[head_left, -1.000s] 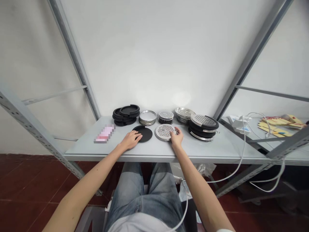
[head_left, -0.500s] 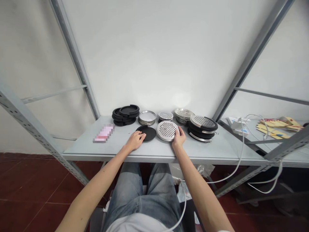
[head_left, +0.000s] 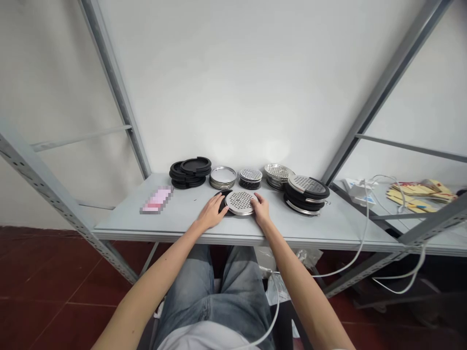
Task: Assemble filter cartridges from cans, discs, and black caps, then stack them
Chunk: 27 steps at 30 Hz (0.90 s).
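Observation:
A round perforated metal disc point(head_left: 241, 203), silver with rows of slots, lies over the right part of a black round base point(head_left: 221, 203). My right hand point(head_left: 260, 211) grips the disc's right edge between thumb and fingers. Around the left edge of the black base is my left hand point(head_left: 212, 213), its thumb reaching to the disc's left rim. Most of the base is covered by the disc and my fingers. Right behind stands a short stack of perforated discs point(head_left: 250, 175), and left of it a stack of metal rings point(head_left: 223, 176).
Black round bases point(head_left: 190, 174) are piled at the back left. More slotted metal discs point(head_left: 278, 173) stand at the back right, beside a stack of black-and-silver assemblies point(head_left: 306, 192). A pixelated pink item point(head_left: 156, 200) lies left. White cable point(head_left: 359, 250) hangs over the right front edge.
My right hand has moved left with the perforated disc, which now overlaps the black base. My left hand has shifted slightly right, with its thumb now at the disc.

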Tool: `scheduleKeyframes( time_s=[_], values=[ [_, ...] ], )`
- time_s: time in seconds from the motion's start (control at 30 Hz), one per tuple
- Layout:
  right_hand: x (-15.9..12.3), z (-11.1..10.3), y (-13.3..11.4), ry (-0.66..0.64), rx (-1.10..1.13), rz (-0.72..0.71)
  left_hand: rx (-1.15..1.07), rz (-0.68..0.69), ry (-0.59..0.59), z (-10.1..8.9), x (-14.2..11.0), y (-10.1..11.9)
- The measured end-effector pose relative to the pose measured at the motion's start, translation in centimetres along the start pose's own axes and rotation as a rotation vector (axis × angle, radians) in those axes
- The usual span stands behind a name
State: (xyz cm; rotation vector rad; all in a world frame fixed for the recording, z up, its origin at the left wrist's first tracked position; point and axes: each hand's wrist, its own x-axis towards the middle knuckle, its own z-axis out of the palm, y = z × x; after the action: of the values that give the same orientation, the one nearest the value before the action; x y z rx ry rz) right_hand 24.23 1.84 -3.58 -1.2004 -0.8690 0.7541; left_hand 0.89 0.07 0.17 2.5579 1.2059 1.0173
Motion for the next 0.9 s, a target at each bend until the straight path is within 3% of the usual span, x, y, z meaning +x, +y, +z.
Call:
scheduleKeyframes(
  time_s=[0.4,0.73,0.9],
  values=[
    [-0.8,0.6,-0.8,-0.073,-0.433,-0.122,-0.055,0.035,-0.091,-0.6,-0.6,0.0],
    [-1.4,0.6,-1.2,-0.044,-0.257,-0.163,-0.099,0.017,-0.056,-0.1,-0.5,-0.3],
    [-1.7,0.4,-1.7,-0.036,-0.338,-0.226,-0.113,-0.012,-0.059,-0.3,-0.6,-0.2]
  ],
)
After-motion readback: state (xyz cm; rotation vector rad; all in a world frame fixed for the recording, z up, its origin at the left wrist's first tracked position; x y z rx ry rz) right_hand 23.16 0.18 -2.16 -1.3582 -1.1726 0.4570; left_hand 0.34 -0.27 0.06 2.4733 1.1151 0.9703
